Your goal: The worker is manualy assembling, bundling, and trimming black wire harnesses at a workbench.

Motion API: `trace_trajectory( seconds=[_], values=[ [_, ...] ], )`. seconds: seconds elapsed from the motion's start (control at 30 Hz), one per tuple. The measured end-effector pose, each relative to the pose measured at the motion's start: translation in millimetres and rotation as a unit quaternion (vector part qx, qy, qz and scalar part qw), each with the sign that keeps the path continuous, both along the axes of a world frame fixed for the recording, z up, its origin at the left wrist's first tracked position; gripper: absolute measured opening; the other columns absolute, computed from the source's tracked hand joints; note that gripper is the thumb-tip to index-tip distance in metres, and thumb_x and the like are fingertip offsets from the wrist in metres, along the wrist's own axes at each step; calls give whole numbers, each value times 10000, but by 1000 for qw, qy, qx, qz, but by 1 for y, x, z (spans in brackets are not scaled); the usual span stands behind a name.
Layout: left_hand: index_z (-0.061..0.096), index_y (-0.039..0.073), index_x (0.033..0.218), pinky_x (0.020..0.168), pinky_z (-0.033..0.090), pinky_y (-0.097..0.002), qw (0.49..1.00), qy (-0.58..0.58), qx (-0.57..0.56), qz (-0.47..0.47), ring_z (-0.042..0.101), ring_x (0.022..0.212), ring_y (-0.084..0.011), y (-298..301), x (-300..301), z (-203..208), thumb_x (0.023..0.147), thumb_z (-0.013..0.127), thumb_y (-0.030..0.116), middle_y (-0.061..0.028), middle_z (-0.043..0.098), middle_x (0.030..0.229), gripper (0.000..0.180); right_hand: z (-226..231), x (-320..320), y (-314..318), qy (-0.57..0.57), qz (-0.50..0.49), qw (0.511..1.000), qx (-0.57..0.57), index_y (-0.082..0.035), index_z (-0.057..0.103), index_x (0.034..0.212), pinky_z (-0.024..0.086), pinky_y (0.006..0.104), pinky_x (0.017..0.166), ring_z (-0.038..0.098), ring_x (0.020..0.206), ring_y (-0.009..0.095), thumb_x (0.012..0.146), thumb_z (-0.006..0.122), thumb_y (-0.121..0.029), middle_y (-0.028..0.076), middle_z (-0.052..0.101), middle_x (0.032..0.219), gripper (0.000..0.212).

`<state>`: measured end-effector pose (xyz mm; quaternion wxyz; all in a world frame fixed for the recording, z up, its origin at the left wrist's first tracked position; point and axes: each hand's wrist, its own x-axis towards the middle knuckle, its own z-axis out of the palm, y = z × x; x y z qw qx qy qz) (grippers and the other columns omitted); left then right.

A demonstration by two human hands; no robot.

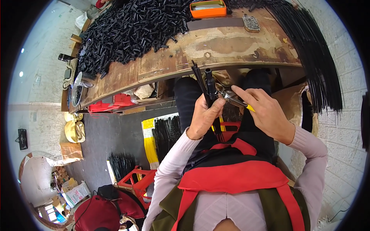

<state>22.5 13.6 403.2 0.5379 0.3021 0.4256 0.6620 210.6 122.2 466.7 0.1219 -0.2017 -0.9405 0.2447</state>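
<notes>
Pliers (230, 96), silvery metal, yellow-handled, I'm gripping in the right hand (270, 112), right of a black plastic tube (210, 82). My left hand (206, 116) is clasping it, long axis pointing away.

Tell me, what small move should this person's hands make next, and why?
Probably line up the pliers with the black tube before any squeeze: the right hand holds the pliers, their metal head close to the left hand, which holds the tube and thin black rods. Whether the jaws already grip anything is unclear.
</notes>
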Motion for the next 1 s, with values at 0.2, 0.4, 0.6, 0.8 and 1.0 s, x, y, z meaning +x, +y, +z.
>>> trace_trajectory(
  seconds=[0.2, 0.4, 0.6, 0.8, 1.0],
  values=[
    [506, 67, 939, 526, 362, -219, 1000, 18, -6, 8, 439, 585, -58, 0, 0, -4, 956, 666, 255, 32, 484, 676, 247, 3, -1, -2, -10, -4, 1000, -3, -129, 447, 1442, 523, 400, 799, 584, 986, 322, 806, 555, 51, 150, 575, 1096, 669],
    [504, 65, 927, 527, 365, -221, 1000, 6, -4, -4, 424, 576, -58, -2, -4, -4, 964, 653, 262, 34, 475, 671, 250, -2, -3, 1, -4, -5, 999, 44, -112, 459, 1430, 493, 395, 745, 567, 870, 303, 800, 568, 42, 129, 547, 955, 658],
    [443, 107, 929, 497, 247, -234, 1000, 1, 10, -23, 316, 556, -69, -4, -7, 1, 944, 659, 364, 36, 346, 659, 336, -4, -6, 1, 24, 6, 998, 60, -87, 504, 1387, 489, 367, 730, 579, 822, 284, 846, 574, 16, 133, 555, 927, 556],
    [393, 111, 839, 480, 226, -241, 995, -36, 43, -86, 280, 519, -80, -6, -14, 1, 919, 660, 441, 31, 321, 636, 432, -17, -15, 1, 60, -65, 890, -446, -61, 551, 1337, 469, 253, 688, 559, 731, 101, 972, 569, -88, 46, 606, 846, 366],
    [440, 80, 943, 507, 274, -236, 996, -8, 56, -75, 318, 550, -75, -7, -14, 2, 920, 661, 451, 33, 371, 674, 432, -28, -20, -3, 96, 5, 886, -453, -35, 538, 1335, 453, 244, 653, 522, 697, 80, 1010, 511, -182, 17, 580, 764, 358]
  ],
)
